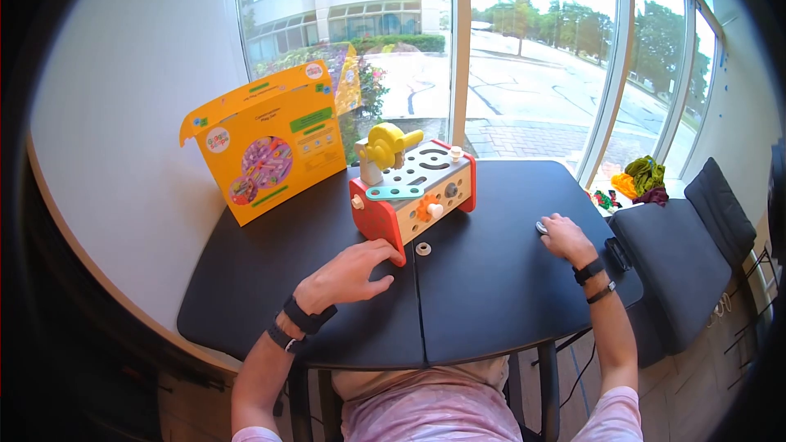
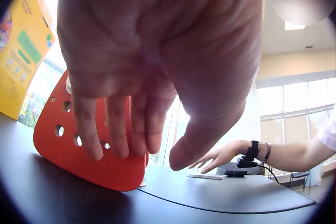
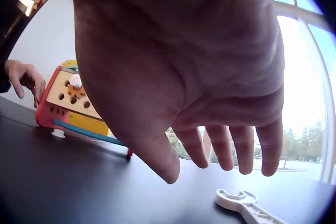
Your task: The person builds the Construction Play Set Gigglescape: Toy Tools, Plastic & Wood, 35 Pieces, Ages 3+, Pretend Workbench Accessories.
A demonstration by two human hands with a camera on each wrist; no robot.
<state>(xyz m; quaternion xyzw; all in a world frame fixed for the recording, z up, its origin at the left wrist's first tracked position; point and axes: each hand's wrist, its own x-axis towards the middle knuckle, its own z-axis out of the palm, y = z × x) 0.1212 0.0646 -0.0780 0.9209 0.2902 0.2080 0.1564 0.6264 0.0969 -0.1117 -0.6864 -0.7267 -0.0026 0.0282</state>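
Observation:
A toy workbench (image 1: 407, 225) with a wooden front and red end panels (image 2: 105, 174) stands mid-table. On its front are an orange gear (image 1: 423, 209) with a white bolt, and a turquoise holed strip (image 1: 393, 193). A yellow round piece with a handle (image 1: 385, 146) tops it. My left hand (image 1: 348, 274) rests its extended fingers against the near red panel, thumb apart. At the table's right side, my right hand (image 1: 566, 239) hovers low, fingers loosely extended, over a white toy wrench (image 3: 254, 214). A pale nut (image 1: 423, 254) lies before the bench.
An orange-yellow toy box (image 1: 307, 147) stands upright at the back left, by the window. Beyond the table's right edge is a dark chair (image 1: 675, 258), with colourful cloths (image 1: 647, 173) behind it. A seam runs across the black table (image 1: 483, 319).

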